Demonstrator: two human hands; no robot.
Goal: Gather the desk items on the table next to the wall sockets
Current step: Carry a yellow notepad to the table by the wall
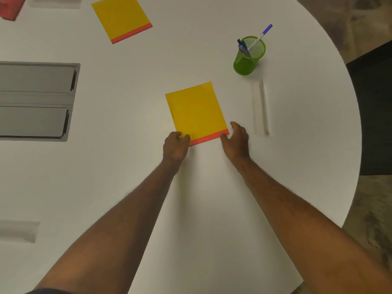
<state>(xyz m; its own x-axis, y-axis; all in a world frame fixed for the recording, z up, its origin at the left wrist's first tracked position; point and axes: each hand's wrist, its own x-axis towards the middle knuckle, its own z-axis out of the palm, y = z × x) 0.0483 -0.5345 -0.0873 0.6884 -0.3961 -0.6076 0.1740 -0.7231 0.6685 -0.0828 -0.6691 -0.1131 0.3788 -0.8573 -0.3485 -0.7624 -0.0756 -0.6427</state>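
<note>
A yellow notebook with a red spine [196,112] lies flat in the middle of the white table [127,187]. My left hand [175,146] has its fingers curled on the notebook's near left corner. My right hand [236,140] is at the near right corner, fingers apart, touching the edge. A second yellow notebook [121,18] lies at the far side. A green mesh pen cup [249,55] with several pens stands to the far right. A clear plastic ruler [260,107] lies just right of the near notebook.
A grey socket hatch with two lids [38,100] is set into the table at the left. A red object [9,7] sits at the far left corner. The table's rounded edge curves along the right, with a dark chair [375,107] beyond it.
</note>
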